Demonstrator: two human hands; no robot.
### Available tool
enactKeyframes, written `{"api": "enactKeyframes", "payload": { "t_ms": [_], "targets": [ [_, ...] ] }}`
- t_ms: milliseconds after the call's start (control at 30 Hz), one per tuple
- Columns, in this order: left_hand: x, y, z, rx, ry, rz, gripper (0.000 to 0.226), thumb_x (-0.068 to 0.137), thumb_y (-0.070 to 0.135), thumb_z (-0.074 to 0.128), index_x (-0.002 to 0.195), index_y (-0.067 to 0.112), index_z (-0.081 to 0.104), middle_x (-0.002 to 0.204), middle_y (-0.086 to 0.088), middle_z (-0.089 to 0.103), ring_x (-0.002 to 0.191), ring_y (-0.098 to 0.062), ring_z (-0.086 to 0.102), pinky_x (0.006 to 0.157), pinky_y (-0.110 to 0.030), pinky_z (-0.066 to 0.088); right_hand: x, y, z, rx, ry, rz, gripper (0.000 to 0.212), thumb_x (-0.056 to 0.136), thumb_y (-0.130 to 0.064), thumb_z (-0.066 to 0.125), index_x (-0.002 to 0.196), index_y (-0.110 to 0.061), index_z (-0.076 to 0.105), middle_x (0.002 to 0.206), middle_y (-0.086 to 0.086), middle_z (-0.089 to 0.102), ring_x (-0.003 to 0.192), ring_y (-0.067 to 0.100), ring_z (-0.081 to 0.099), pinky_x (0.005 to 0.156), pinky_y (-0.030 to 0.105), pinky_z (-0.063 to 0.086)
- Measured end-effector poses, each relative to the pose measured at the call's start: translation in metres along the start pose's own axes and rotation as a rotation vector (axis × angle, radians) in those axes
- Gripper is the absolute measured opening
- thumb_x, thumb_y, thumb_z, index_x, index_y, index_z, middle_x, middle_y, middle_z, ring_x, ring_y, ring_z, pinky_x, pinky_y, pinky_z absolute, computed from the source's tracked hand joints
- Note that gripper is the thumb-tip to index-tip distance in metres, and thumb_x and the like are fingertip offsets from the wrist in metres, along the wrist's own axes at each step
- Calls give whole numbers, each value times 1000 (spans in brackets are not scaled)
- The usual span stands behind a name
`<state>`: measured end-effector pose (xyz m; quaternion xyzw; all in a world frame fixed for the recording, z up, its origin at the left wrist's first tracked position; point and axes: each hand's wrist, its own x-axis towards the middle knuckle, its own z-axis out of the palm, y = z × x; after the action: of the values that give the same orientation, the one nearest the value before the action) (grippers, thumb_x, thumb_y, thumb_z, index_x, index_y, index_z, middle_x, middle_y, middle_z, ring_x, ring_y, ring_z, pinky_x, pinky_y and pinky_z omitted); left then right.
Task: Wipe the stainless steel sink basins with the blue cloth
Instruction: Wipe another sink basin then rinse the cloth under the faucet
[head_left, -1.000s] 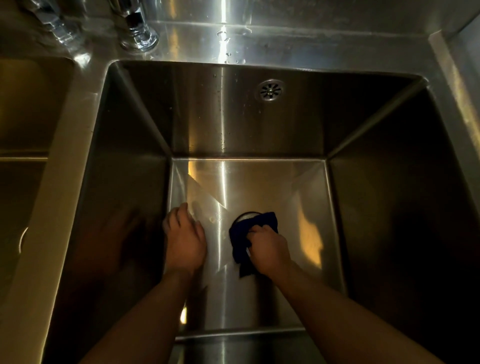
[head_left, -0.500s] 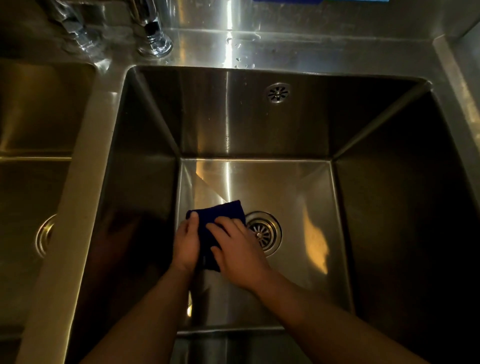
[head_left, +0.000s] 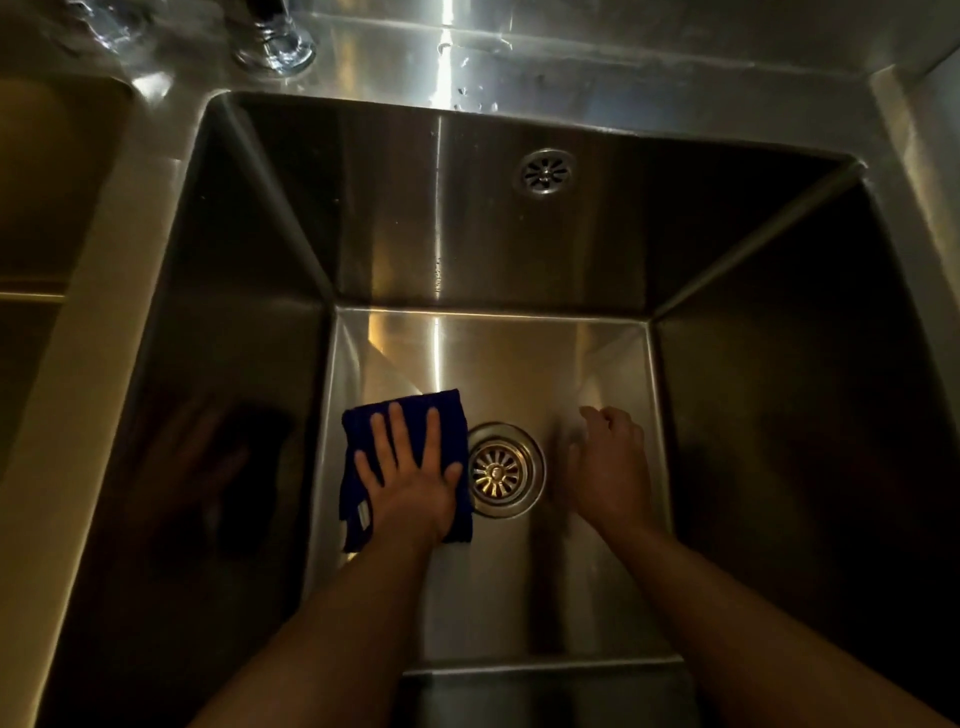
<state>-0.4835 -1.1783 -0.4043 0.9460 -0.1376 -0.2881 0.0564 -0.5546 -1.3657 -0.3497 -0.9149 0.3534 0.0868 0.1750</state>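
The blue cloth (head_left: 410, 415) has passed to the left hand (head_left: 410, 478), pressed flat at the drain's (head_left: 501, 470) nine o'clock; right hand (head_left: 608, 467) now empty, loosely curled, so wiping continues leftward

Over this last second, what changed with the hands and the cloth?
The blue cloth passed from the right hand to the left hand, which now presses it flat, left of the drain. The right hand let go and moved right of the drain, empty. Both stay on the basin floor.
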Motion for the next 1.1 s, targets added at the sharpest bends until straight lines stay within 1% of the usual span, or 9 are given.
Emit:
{"api": "enactKeyframes", "payload": {
  "t_ms": [100, 300, 500, 633, 700, 800, 900, 967, 1100],
  "targets": [
    [33, -3, -22, 33, -16, 12, 70, 98, 53, 21, 143, 34, -29, 148, -9, -43, 136, -30, -39, 113, -56, -13, -1, 3, 8, 8, -6, -12, 42, 92, -15, 50, 134, -13, 50, 138, 12, 46, 125, 29, 39, 101, 38, 37],
    [94, -3, -79, 183, 90, 68, 71, 99, 49, 30, 151, 25, -11, 156, -12, -26, 143, -39, -20, 116, -55, -3, 9, -4, 18, 24, -17, -52, 47, 88, -14, 54, 134, -14, 49, 139, 10, 44, 125, 28, 37, 98, 39, 38],
    [85, -6, -64, 128, 31, 97, 69, 99, 50, 21, 147, 28, -23, 153, -9, -35, 139, -37, -32, 117, -53, -9, 9, -1, 24, 19, -10, -49, 51, 87, -16, 54, 138, -16, 46, 142, 13, 41, 128, 30, 35, 100, 41, 38],
    [63, -19, -44, 165, -55, 160, 73, 97, 54, 21, 145, 30, -28, 149, -8, -41, 137, -36, -35, 116, -53, -11, -1, 12, 26, -65, -31, 4, 60, 95, -31, 48, 150, -19, 28, 157, 20, 18, 144, 37, 15, 113, 48, 23],
    [37, -22, -28, 181, -112, 171, 75, 96, 56, 22, 144, 29, -30, 142, -6, -47, 136, -37, -36, 114, -53, -12, -9, 23, 29, -118, -106, 50, 65, 97, -37, 43, 154, -21, 16, 159, 22, 6, 146, 39, 6, 117, 49, 14],
    [-3, -22, -10, 204, -241, 165, 80, 95, 57, 26, 142, 28, -32, 132, -6, -53, 132, -38, -42, 112, -55, -17, -21, 36, 31, -193, -193, 112, 70, 98, -43, 40, 155, -25, 4, 159, 22, -2, 147, 39, -1, 118, 49, 11],
    [-37, -17, 1, 263, -434, 148, 88, 93, 58, 33, 136, 30, -38, 131, -9, -55, 124, -37, -48, 111, -57, -19, -30, 37, 28, -199, -235, 148, 73, 96, -45, 43, 155, -27, 2, 159, 22, -6, 147, 39, -3, 118, 50, 10],
    [-53, -12, 7, 318, -552, 136, 92, 92, 61, 36, 133, 28, -40, 132, -11, -54, 126, -40, -46, 111, -59, -18, -33, 35, 25, -198, -265, 160, 74, 96, -46, 43, 154, -28, 0, 159, 21, -8, 147, 39, -5, 118, 51, 9],
    [-69, -8, 16, 321, -757, 60, 98, 88, 62, 44, 143, 28, -30, 142, -10, -47, 130, -43, -41, 112, -61, -9, -34, 31, 15, -195, -315, 172, 73, 97, -46, 42, 154, -28, 0, 159, 22, -9, 147, 39, -5, 119, 50, 9]
  ]
}}
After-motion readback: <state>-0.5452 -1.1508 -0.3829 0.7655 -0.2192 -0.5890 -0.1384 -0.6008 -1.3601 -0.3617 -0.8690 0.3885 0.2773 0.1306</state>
